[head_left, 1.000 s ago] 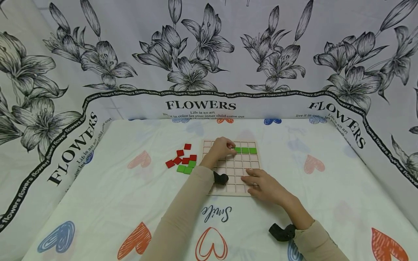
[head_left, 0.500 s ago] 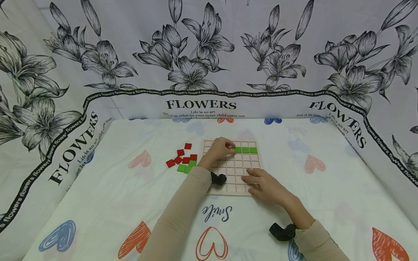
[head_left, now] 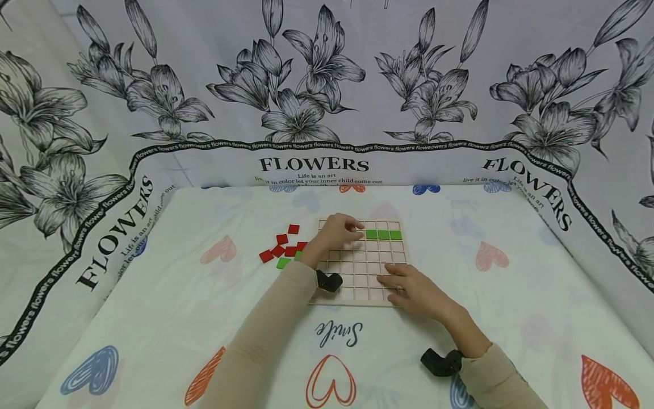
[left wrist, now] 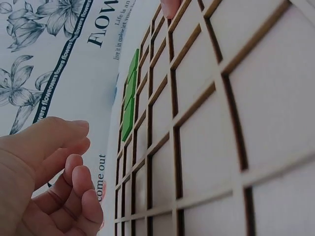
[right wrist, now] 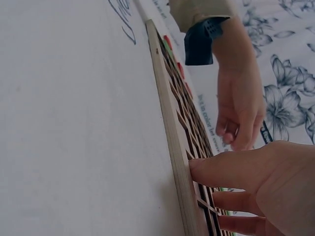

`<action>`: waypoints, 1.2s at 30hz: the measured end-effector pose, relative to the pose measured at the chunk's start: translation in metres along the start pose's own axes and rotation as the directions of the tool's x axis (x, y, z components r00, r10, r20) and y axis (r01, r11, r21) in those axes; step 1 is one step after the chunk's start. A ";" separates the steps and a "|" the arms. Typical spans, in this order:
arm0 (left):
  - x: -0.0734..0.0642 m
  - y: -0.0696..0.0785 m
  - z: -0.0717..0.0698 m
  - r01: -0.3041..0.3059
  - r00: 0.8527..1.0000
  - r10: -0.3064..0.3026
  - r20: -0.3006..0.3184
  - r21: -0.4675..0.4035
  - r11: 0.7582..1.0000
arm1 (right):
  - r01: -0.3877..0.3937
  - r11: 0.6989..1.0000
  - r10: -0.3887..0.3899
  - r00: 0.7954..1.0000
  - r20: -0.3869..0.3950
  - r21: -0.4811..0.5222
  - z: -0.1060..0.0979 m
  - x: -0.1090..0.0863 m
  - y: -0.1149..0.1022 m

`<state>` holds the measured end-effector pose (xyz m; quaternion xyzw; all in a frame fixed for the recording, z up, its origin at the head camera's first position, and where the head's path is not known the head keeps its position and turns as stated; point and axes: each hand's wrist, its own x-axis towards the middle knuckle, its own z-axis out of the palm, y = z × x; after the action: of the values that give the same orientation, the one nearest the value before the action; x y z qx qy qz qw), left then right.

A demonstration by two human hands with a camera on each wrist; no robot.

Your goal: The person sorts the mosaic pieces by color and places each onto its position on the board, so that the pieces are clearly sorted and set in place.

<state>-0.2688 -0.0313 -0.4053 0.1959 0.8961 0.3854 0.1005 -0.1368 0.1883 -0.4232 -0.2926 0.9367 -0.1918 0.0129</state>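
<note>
A square wooden grid board (head_left: 360, 272) lies on the table, with three green tiles (head_left: 383, 234) side by side in one row near its far right. Just left of those tiles, my left hand (head_left: 339, 232) hovers over the board's far part. Its fingers are loosely bent, and nothing shows between thumb and fingertips in the left wrist view. My right hand (head_left: 416, 289) rests on the board's near right part with its fingers spread. In the right wrist view, its thumb (right wrist: 216, 169) touches the board's near edge.
Several loose red tiles (head_left: 277, 251) lie left of the board, with green tiles (head_left: 283, 263) among them, partly covered by my left forearm. A black wrist device (head_left: 441, 362) sits by my right cuff. A flower-printed curtain (head_left: 317, 85) stands behind the table.
My left hand has drawn back slightly to the left from the row of green tiles, and its forearm now covers more of the loose green ones. The right hand has stayed put.
</note>
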 end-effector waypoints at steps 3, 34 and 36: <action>-0.004 -0.003 -0.003 -0.018 1.000 0.018 -0.001 0.009 1.000 | -0.004 1.000 0.004 1.000 0.003 0.001 0.000 0.000 0.000; -0.064 -0.024 -0.032 -0.064 0.998 0.064 0.012 0.003 0.998 | -0.004 1.000 0.004 1.000 -0.005 0.001 -0.001 -0.001 -0.004; -0.071 -0.025 -0.034 -0.055 0.998 0.055 0.005 -0.009 0.998 | -0.003 1.000 0.003 1.000 -0.003 -0.001 -0.001 -0.001 -0.004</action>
<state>-0.2230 -0.0993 -0.3985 0.2212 0.8883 0.3917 0.0930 -0.1343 0.1861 -0.4206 -0.2910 0.9372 -0.1918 0.0118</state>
